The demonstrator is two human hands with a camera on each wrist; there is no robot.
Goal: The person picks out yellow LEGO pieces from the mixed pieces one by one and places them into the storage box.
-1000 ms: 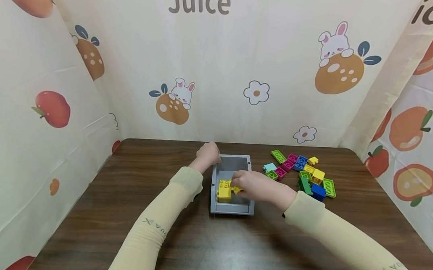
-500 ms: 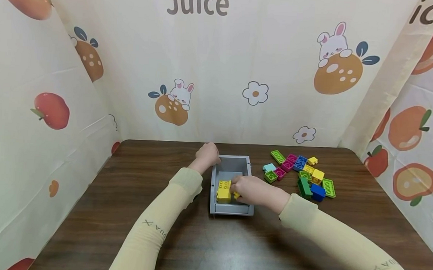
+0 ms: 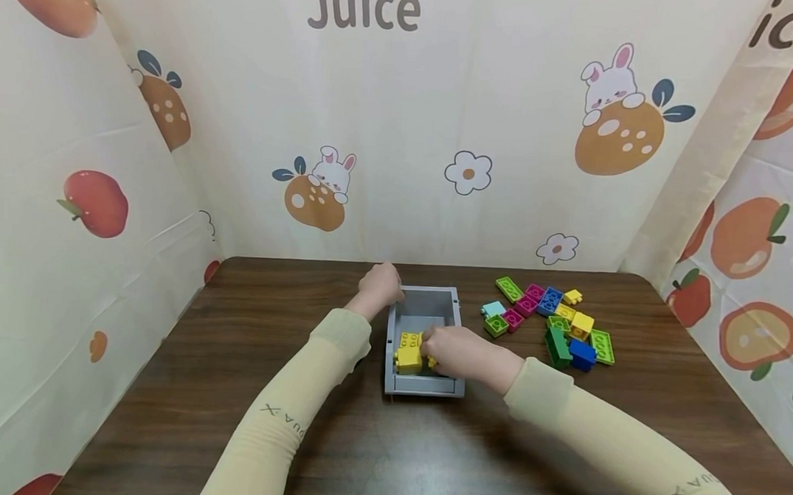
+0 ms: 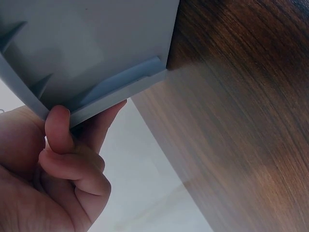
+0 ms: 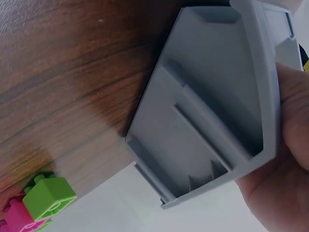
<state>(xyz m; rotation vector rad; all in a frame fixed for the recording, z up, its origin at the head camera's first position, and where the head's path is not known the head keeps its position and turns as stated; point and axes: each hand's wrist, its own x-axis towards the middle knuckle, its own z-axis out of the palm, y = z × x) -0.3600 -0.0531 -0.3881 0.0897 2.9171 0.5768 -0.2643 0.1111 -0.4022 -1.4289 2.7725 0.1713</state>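
Observation:
A grey plastic bin (image 3: 426, 386) stands on the table with yellow building bricks (image 3: 408, 361) at its near left. My left hand (image 3: 380, 284) holds the bin's far left corner; in the left wrist view, the curled fingers of the left hand (image 4: 77, 174) grip its rim. My right hand (image 3: 461, 351) reaches over the right wall into the bin. At its fingertips a small yellow brick (image 3: 432, 363) shows, mostly covered by the hand. The right wrist view has the bin's outer wall (image 5: 217, 43) in front of the right hand (image 5: 294, 125), hiding the fingers.
Loose bricks lie right of the bin: lime green (image 3: 496, 325), magenta (image 3: 513, 320), light blue (image 3: 493, 308), blue (image 3: 582, 355), dark green (image 3: 557, 347) and yellow (image 3: 581, 326). A printed curtain (image 3: 402, 115) hangs behind the brown table (image 3: 252, 359).
My right hand has gone lower into the bin and slightly toward its near end, with the yellow brick at its fingertips. The yellow bricks at the left shifted slightly. My left hand stayed put.

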